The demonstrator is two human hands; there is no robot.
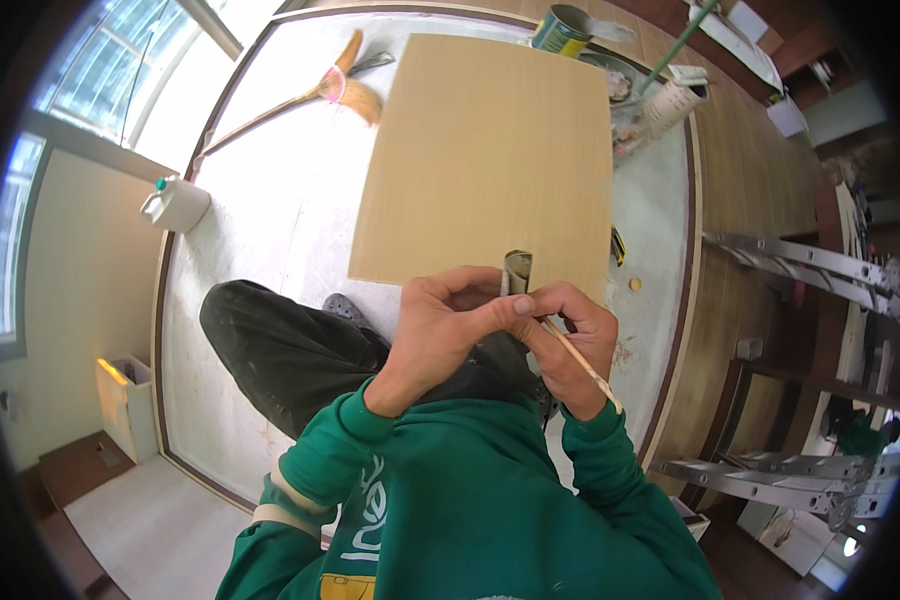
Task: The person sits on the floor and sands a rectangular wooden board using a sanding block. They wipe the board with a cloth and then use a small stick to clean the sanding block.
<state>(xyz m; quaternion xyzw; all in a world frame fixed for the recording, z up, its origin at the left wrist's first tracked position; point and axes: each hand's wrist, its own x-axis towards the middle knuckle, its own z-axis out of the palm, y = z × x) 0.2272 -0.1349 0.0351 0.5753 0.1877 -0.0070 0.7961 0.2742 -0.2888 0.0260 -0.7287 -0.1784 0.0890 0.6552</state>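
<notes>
My left hand [450,322] and my right hand [576,337] meet in front of my lap. Between their fingers is a small tube-like piece [517,270], greyish olive, with its open end facing up. Whether it is a container or a rolled sheet, I cannot tell. A thin wooden stick [581,361] runs through my right hand, its pale, frayed-looking end pointing back toward my wrist. Just beyond my hands lies a flat, light wood-grain panel [487,150]. My fingers hide the lower part of the tube-like piece.
A yellow-and-black utility knife [618,246] and a small round disc [634,284] lie right of the panel. Farther off are a straw broom [349,94], a paint can [562,31] and a white jug [176,204]. Aluminium ladders [802,262] stand at right.
</notes>
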